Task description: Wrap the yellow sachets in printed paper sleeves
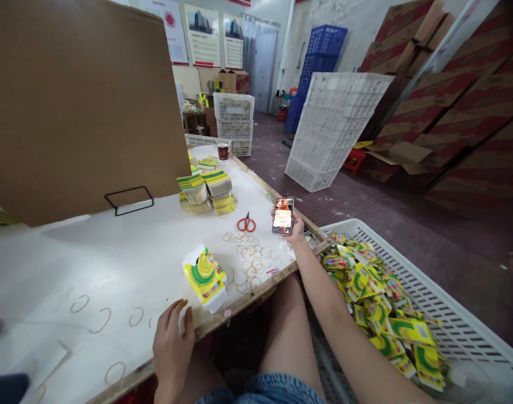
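At table [126,258] edge | L hand [172,336] open, empty, by packets [205,276] | R hand [296,230] grips phone [282,215], fingers hid

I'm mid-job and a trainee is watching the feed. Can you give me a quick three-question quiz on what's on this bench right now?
1. True or false: the right hand holds a phone.
2. Where do the red scissors lie? A) on the floor; B) on the table, by the loose rubber bands; C) hanging on the wall.
3. Fill in: the left hand rests at the table edge, beside a stack of green-and-yellow ____.

Key: 1 true; 2 B; 3 packets.
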Action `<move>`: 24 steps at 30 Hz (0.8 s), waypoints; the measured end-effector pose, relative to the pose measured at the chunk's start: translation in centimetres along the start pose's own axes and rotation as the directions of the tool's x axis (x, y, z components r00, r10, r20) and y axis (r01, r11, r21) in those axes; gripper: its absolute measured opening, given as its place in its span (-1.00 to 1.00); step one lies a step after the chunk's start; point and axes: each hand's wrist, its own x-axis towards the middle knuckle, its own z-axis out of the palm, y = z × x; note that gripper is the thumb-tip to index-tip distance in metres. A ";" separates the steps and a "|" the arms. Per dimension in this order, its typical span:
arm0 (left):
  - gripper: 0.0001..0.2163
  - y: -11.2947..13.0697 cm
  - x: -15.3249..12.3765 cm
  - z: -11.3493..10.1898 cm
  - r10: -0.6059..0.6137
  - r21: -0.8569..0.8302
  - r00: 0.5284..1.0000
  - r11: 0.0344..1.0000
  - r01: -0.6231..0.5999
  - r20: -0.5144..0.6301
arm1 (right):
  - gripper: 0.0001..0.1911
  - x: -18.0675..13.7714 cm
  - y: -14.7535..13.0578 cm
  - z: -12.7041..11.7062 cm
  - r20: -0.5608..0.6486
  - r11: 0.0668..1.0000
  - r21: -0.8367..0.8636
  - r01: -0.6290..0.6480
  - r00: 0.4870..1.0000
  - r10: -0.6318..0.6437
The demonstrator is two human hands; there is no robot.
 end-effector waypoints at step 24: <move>-0.79 -0.2 0.0 0.1 0.002 0.007 0.999 1.000 -0.002 0.035 | -0.71 2.1 0.6 -1.7 -0.155 0.992 -0.058 0.109 0.981 -0.116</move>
